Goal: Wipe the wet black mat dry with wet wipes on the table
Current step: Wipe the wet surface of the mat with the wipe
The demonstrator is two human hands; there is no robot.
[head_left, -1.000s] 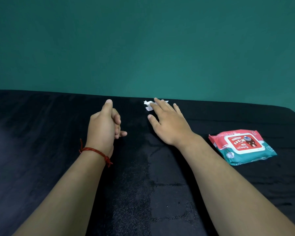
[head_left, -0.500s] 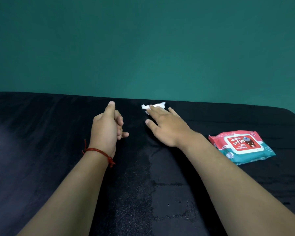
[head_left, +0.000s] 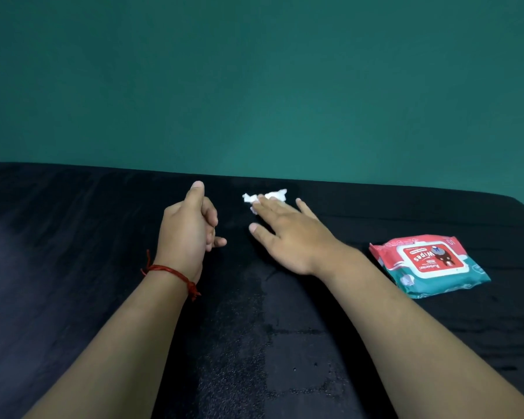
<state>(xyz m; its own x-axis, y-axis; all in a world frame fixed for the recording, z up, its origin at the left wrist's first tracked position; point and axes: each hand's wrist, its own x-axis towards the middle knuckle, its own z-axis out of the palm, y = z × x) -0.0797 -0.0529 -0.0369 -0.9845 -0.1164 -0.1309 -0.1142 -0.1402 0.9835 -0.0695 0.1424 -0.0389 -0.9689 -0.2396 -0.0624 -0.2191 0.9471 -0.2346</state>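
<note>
Straight, spread fingers (head_left: 276, 207) of the right hand (head_left: 291, 238) press the crumpled white wet wipe (head_left: 275, 194), likely soft, light and best held flat against the wet black mat (head_left: 73, 237).

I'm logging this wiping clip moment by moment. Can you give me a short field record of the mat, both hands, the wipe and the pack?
black mat: wet-looking patch in its near middle
right hand: flat, straight fingers pressing the white wipe
left hand: resting on the mat, fingers loosely curled, holding nothing
wipes pack: lying on the mat, right of the right hand
</note>
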